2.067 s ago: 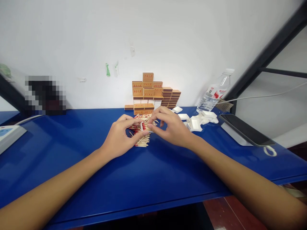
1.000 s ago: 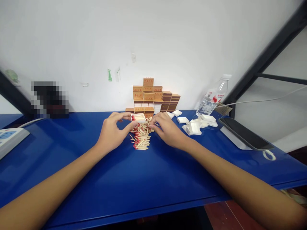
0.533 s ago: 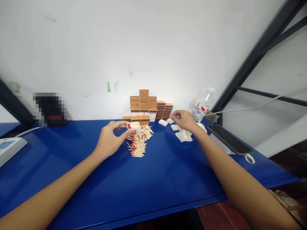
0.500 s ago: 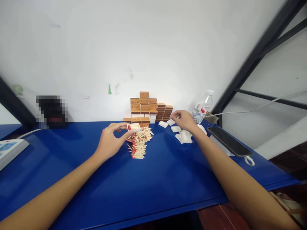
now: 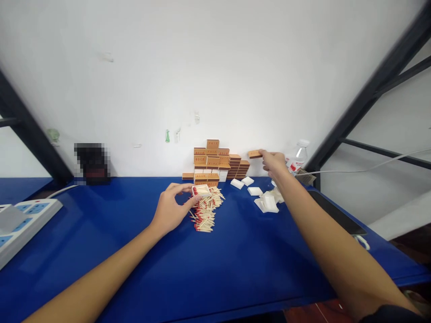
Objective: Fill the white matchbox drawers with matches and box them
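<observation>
My left hand (image 5: 171,207) pinches a white matchbox tray (image 5: 201,190) filled with red-tipped matches, just above a pile of loose matches (image 5: 206,211) on the blue table (image 5: 134,251). My right hand (image 5: 274,163) is lifted near the wall and grips a brown matchbox sleeve (image 5: 255,154) by one end, to the right of a low stack of brown sleeves (image 5: 239,168). A taller stack of orange matchboxes (image 5: 209,160) stands against the wall behind the pile.
Several empty white trays (image 5: 266,199) lie right of the pile. A water bottle (image 5: 296,160) and a dark phone (image 5: 338,217) are at the far right. A power strip (image 5: 20,222) sits at the left edge. Black metal frame bars run on both sides.
My right hand left the match pile, reached right and back, and now holds a brown sleeve lifted from the stack. My left hand keeps the filled tray above the pile.
</observation>
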`<state>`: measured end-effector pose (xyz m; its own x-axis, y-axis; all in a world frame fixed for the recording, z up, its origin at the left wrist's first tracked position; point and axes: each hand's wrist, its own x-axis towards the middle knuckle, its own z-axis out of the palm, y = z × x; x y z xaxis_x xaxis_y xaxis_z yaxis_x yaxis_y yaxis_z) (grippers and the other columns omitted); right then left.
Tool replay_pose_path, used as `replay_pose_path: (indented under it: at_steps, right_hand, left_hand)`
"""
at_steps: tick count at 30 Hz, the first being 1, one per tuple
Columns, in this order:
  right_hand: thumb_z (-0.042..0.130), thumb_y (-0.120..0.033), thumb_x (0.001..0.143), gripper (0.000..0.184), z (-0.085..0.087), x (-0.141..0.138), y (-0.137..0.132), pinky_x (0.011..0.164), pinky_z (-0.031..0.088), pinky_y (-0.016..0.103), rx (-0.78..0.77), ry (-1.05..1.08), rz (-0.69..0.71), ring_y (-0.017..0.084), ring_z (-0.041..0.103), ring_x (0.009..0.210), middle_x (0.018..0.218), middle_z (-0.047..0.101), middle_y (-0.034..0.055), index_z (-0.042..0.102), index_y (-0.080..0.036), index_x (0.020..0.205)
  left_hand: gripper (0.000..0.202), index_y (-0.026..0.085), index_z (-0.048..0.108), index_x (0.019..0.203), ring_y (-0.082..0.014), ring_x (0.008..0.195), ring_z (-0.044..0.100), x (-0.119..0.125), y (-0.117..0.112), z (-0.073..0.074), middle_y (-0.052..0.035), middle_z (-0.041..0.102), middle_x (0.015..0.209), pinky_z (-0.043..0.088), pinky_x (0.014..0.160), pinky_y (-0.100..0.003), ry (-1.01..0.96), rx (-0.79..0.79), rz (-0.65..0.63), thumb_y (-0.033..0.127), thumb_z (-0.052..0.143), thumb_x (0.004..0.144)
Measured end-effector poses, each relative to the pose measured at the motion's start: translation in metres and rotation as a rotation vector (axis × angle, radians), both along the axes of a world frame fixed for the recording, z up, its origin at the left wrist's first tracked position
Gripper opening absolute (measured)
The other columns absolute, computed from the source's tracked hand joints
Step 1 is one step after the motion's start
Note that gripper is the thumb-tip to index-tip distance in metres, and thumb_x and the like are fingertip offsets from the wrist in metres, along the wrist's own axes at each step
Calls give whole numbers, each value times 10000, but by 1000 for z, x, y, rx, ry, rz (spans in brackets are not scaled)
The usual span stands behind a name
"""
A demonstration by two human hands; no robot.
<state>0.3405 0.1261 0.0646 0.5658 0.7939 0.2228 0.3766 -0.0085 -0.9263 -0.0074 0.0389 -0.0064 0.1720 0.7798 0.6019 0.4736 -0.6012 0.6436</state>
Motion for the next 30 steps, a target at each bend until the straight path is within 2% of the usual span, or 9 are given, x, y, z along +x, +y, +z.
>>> replay_pose_path:
  at_steps: [1, 3, 8, 10, 12, 19, 30]
  right_hand:
    - [573, -430, 1028, 297, 0, -3, -9, 465, 404, 242, 26, 27, 3, 122, 484, 560, 642, 526, -14, 579, -182, 864]
    - [582, -445, 1008, 324, -6, -18, -31, 427, 322, 217, 56, 75, 85, 96, 401, 510, 593, 429, -54, 523, -209, 793]
    - [762, -568, 834, 417, -38, -80, -82, 412, 263, 209, -61, 160, 480, 75, 377, 475, 591, 473, -46, 588, -195, 769]
    - [764, -628, 815, 472, -48, -95, -91, 418, 242, 202, -88, 214, 639, 67, 351, 471, 583, 450, -62, 558, -206, 774]
    - [758, -665, 810, 502, -54, -100, -93, 424, 229, 200, -86, 254, 733, 66, 340, 474, 583, 442, -71, 540, -213, 790]
    - [715, -671, 867, 492, -56, -85, -91, 444, 259, 208, -56, 245, 895, 71, 365, 502, 628, 453, -80, 521, -220, 842]
    - [653, -667, 922, 483, -53, -77, -96, 431, 347, 215, -92, 61, 915, 83, 460, 499, 629, 522, -59, 512, -221, 801]
  left_hand:
    - [323, 245, 787, 1125, -220, 932, 720, 0, 0, 0, -62, 784, 1027, 615, 886, -412, -8, -10, 0, 441, 808, 868]
    - [339, 242, 791, 1131, -224, 942, 727, 2, -1, -1, -67, 788, 1033, 617, 890, -415, -33, -46, -6, 442, 814, 859]
    - [372, 225, 792, 1155, -249, 1014, 768, 6, -5, -2, -90, 790, 1122, 634, 899, -402, -131, -152, -57, 408, 830, 833]
    - [377, 216, 787, 1158, -258, 1037, 774, 7, -6, 0, -92, 794, 1132, 634, 917, -400, -153, -175, -69, 384, 834, 825]
    - [385, 207, 782, 1157, -267, 1050, 777, 7, -7, 2, -92, 802, 1123, 629, 940, -405, -162, -186, -71, 377, 839, 816]
    - [399, 196, 771, 1162, -277, 1053, 783, 7, -5, 3, -90, 821, 1098, 602, 1009, -429, -184, -215, -103, 383, 835, 815]
    - [411, 173, 752, 1158, -269, 1028, 791, 7, -6, 9, -81, 830, 1073, 617, 969, -391, -202, -283, -193, 383, 844, 817]
